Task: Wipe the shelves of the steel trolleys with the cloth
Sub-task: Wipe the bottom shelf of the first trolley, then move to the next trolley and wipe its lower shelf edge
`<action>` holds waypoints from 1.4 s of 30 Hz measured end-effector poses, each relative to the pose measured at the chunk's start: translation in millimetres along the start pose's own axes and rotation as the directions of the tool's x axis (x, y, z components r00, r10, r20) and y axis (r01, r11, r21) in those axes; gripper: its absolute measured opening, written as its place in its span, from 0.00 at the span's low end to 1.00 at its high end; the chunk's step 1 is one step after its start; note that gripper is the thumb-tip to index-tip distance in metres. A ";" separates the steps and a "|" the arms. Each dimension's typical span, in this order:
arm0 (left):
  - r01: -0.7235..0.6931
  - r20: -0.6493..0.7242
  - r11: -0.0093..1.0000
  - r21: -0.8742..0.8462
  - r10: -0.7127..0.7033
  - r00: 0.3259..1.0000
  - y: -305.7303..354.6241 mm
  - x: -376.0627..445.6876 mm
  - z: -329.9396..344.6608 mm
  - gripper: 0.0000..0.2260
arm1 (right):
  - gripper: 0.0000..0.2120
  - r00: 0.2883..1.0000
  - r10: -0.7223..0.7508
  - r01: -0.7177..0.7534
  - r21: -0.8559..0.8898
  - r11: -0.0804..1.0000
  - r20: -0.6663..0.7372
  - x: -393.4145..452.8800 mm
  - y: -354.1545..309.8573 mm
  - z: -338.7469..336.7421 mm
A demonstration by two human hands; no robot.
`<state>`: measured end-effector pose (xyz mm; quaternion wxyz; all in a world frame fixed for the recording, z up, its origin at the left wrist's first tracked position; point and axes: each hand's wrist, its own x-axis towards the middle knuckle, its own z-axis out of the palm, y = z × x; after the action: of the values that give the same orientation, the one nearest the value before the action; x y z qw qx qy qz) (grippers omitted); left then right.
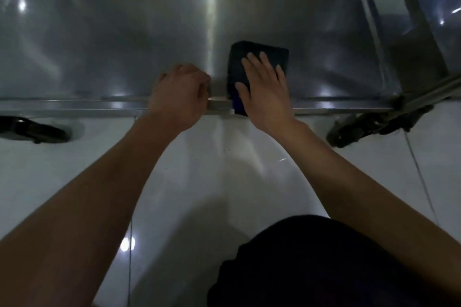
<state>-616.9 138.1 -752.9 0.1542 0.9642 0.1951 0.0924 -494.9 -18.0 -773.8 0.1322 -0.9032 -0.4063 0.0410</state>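
The steel trolley shelf (124,40) is a broad, shallow tray of brushed metal, dull grey and smooth, streaked with soft reflections and small bright spots of lamp light; its raised rim (74,103) runs straight along the near side and bends in a rounded corner at the far right. Lying in this tray, against the near rim and a little right of the shelf's middle, is the cloth (259,55), a dark, folded, roughly rectangular pad with a soft, napped look; its near end drapes over the rim, where a bluish fold shows. The right hand (264,87) lies flat on top of the cloth, palm down, the fingers (252,61) straight and slightly spread, the thumb stretched out to the left along the cloth's near part; the forearm reaches in from the lower right. Just left of the cloth, the left hand (182,92) sits on the near rim with its fingers curled over the edge and knuckles up, gripping the rim. Below the rim lies a glossy white tiled floor (50,177). A dark caster wheel (37,132) shows under the shelf's left part, and another wheel with its frame (369,127) under the right corner. Dark clothing (324,269) fills the bottom of the view.
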 end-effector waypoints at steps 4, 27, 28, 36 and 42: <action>0.073 -0.034 0.997 0.036 -0.072 0.997 -43.4 -22.4 -22.0 0.10 | 0.26 0.994 -0.088 0.087 0.010 0.996 0.068 20.0 -55.8 15.9; 0.538 -0.155 0.811 -0.229 -0.576 0.803 -116.4 -95.5 -86.9 0.10 | 0.32 0.849 -0.370 0.451 -0.152 0.880 0.377 66.5 -217.7 19.4; 0.567 -0.117 0.788 -0.240 -0.603 0.789 -110.4 -103.5 -92.2 0.10 | 0.32 0.842 -0.359 0.444 -0.140 0.885 0.402 66.4 -220.8 11.2; 0.739 0.313 0.666 -0.100 -0.684 0.659 -52.5 -155.1 -182.6 0.15 | 0.20 0.839 -0.315 0.297 0.113 0.948 0.443 -2.8 -247.5 -86.4; 0.792 0.329 0.585 -0.176 -0.723 0.608 3.7 -221.6 -322.3 0.16 | 0.23 0.763 -0.345 0.233 0.265 0.936 0.547 -65.7 -301.3 -220.5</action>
<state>-893.3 129.4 -476.4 0.3461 0.7546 0.5541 -0.0620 -716.6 79.1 -481.9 0.0869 -0.7566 -0.5563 0.3324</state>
